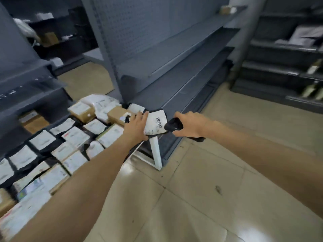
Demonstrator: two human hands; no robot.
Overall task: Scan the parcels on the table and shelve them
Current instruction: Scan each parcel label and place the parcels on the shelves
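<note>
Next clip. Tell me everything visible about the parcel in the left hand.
The parcel looks like a dark soft plastic bag, mostly covered by a white label with a black barcode near its right edge. Label up and tilted, it is held off the table, in front of the low grey shelf. The left hand grips its left side. The black scanner in the right hand points at the barcode from close by; contact is unclear.
</note>
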